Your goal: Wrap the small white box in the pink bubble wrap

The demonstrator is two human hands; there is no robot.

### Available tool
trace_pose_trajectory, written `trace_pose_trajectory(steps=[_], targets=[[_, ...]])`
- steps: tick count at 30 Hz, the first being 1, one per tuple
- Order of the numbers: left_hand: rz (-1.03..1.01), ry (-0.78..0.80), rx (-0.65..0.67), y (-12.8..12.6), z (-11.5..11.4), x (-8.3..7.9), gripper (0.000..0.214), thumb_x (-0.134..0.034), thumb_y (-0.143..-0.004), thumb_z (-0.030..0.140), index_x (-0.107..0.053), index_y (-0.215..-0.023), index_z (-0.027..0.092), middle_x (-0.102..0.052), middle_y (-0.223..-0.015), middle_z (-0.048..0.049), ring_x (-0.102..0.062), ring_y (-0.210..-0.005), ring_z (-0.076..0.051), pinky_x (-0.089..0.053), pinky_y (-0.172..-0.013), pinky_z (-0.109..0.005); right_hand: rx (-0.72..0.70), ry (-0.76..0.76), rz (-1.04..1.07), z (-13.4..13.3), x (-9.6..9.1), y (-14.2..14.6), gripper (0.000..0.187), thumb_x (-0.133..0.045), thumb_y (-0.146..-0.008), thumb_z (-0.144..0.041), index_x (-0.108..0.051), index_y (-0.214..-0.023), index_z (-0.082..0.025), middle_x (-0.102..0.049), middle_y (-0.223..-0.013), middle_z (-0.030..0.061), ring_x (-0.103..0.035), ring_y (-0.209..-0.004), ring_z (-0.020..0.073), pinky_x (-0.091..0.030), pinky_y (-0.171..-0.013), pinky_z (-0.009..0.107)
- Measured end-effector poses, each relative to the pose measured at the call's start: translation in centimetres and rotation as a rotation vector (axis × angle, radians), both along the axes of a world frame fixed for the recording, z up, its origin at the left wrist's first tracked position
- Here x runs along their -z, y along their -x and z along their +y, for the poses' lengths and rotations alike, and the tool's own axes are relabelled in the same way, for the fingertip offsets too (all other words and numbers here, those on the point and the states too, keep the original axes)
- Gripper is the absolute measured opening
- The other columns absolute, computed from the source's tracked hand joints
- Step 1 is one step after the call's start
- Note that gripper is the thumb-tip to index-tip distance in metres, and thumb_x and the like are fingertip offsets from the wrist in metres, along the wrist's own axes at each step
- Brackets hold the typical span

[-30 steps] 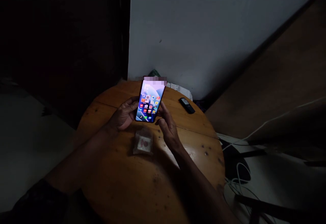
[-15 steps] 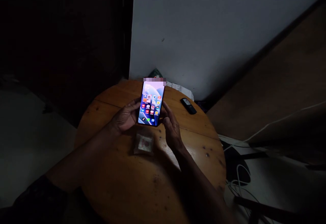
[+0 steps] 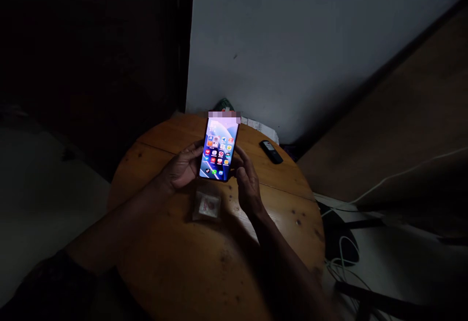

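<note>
A smartphone [image 3: 220,148] with a lit screen full of app icons is held up over a round wooden table [image 3: 175,257], tilted slightly to the right. My left hand [image 3: 185,166] is closed on its left edge, the thumb along the side and the other fingers partly behind it. My right hand [image 3: 247,179] grips the lower right edge, fingers reaching behind the phone and thumb bent near the corner. Below the phone, a small clear packet [image 3: 206,206] with a pale, red-marked label lies on the wood.
A dark remote-like handset [image 3: 271,152] lies on the table at the right. Behind the phone are a green item [image 3: 224,104] and white printed packaging [image 3: 261,128] near the wall [image 3: 285,43]. White cables [image 3: 341,257] trail on the floor at the right.
The phone has shifted very slightly to the right and leans a touch more. Both hands keep their hold on it; the rest stays the same.
</note>
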State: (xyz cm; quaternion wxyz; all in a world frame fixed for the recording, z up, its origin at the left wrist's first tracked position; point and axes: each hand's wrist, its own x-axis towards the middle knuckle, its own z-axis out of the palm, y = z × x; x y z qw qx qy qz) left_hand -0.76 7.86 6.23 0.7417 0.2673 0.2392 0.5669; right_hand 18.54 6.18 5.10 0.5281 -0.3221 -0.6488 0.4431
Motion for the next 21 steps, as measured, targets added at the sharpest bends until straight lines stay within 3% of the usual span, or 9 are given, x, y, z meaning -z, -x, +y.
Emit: trace_pose_trajectory(steps=[7,13,16,21], targets=[[-0.006,0.008,-0.002,-0.17,-0.03,0.19,0.031,-0.072,-0.086,0.018,-0.071,-0.117,0.018,-0.077,-0.11,-0.0084,-0.072,-0.098,-0.024,-0.057,-0.089,-0.039,0.06,0.026,-0.002,0.09,0.13,-0.01,0.067,-0.052,-0.094,-0.065,-0.044,-0.149,-0.026,-0.07,-0.111,0.0087,-0.064,-0.09,0.0219,-0.054,-0.076,0.04],[-0.028,-0.017,-0.019,-0.2,-0.06,-0.13,0.043,-0.073,-0.086,0.02,-0.066,-0.128,0.021,-0.077,-0.111,-0.0077,-0.072,-0.102,-0.025,-0.056,-0.095,-0.044,0.084,0.106,-0.002,0.58,0.01,-0.22,0.05,-0.046,-0.099,-0.061,-0.066,-0.124,-0.023,-0.072,-0.111,0.0091,-0.065,-0.09,0.0213,-0.051,-0.069,0.034],[-0.018,-0.033,-0.044,0.0,0.08,-0.21,0.048,-0.073,-0.086,0.02,-0.063,-0.133,0.023,-0.077,-0.112,-0.0074,-0.072,-0.102,-0.025,-0.055,-0.095,-0.043,0.054,0.149,-0.024,0.73,0.06,-0.42,0.045,-0.049,-0.097,-0.059,-0.073,-0.109,-0.022,-0.072,-0.102,0.0072,-0.064,-0.087,0.0206,-0.051,-0.068,0.033],[-0.011,-0.04,-0.084,0.19,0.23,-0.16,0.048,-0.073,-0.085,0.019,-0.064,-0.132,0.024,-0.078,-0.105,-0.0057,-0.072,-0.094,-0.023,-0.055,-0.092,-0.041,-0.06,0.201,-0.078,0.69,0.33,-0.54,0.036,-0.061,-0.093,-0.052,-0.073,-0.111,-0.023,-0.071,-0.096,0.0042,-0.062,-0.082,0.0183,-0.051,-0.07,0.031]])
